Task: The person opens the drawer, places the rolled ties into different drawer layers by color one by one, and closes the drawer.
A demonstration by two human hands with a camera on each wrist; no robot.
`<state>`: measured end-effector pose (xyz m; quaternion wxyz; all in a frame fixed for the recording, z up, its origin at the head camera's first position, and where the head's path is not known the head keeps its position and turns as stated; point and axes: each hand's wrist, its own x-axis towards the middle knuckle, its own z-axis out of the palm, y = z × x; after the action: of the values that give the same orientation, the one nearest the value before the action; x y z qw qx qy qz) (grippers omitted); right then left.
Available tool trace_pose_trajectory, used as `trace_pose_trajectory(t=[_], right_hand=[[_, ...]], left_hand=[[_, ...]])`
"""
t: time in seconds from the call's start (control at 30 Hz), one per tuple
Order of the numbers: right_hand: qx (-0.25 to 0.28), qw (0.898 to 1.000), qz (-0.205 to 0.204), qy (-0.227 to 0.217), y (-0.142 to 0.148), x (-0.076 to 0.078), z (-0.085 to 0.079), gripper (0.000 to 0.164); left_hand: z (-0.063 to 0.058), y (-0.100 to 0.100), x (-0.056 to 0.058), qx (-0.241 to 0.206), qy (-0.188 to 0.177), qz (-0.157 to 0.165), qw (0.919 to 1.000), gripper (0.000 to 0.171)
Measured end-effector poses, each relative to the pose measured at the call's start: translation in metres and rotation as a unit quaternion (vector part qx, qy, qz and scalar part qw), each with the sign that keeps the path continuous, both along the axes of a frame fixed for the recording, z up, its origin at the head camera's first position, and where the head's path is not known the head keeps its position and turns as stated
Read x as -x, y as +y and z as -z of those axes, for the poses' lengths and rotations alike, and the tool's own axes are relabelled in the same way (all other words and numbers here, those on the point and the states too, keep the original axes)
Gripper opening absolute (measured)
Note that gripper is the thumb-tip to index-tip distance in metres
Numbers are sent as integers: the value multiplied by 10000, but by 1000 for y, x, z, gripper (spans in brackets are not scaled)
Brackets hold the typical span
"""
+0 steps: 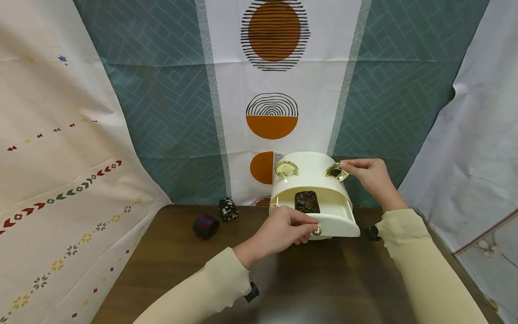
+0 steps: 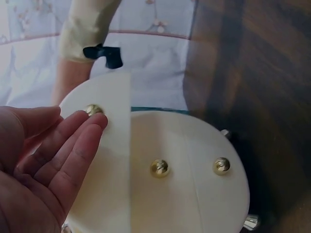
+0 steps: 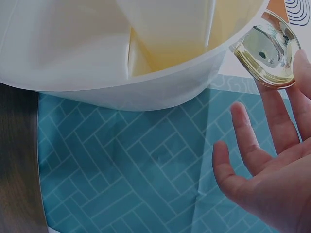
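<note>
A cream alarm-clock-shaped drawer box (image 1: 310, 163) stands at the back of the table, its top drawer (image 1: 337, 225) pulled out. Inside that drawer lies a dark patterned rolled necktie (image 1: 306, 202). My left hand (image 1: 283, 228) is at the drawer front, thumb and forefinger pinching its small gold knob (image 1: 317, 231); the left wrist view shows the fingertips partly covering the knob (image 2: 94, 109). My right hand (image 1: 370, 177) pinches the rim of the right gold bell (image 1: 337, 171) on top of the box. The remaining fingers of that hand (image 3: 272, 160) spread beside the box.
Two more rolled neckties, one black and white (image 1: 228, 209) and one red and navy (image 1: 206, 226), lie left of the box on the wooden table (image 1: 170, 252). Another gold bell (image 1: 287, 169) sits at the top left. Two lower knobs (image 2: 159, 168) show below. Cloth hangs behind and on both sides.
</note>
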<state>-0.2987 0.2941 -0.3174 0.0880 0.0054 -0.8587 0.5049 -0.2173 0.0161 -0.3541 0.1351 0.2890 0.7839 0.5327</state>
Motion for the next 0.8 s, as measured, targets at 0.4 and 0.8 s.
trace_pose_trajectory(t=[0.4, 0.8], right_hand=[[42, 10000, -12, -6, 1, 2, 0, 59], [10, 10000, -14, -1, 0, 5, 2, 57]], left_hand=[[5, 9, -4, 421, 695, -218, 9965, 16], [7, 8, -1, 551, 1091, -200, 9923, 16]])
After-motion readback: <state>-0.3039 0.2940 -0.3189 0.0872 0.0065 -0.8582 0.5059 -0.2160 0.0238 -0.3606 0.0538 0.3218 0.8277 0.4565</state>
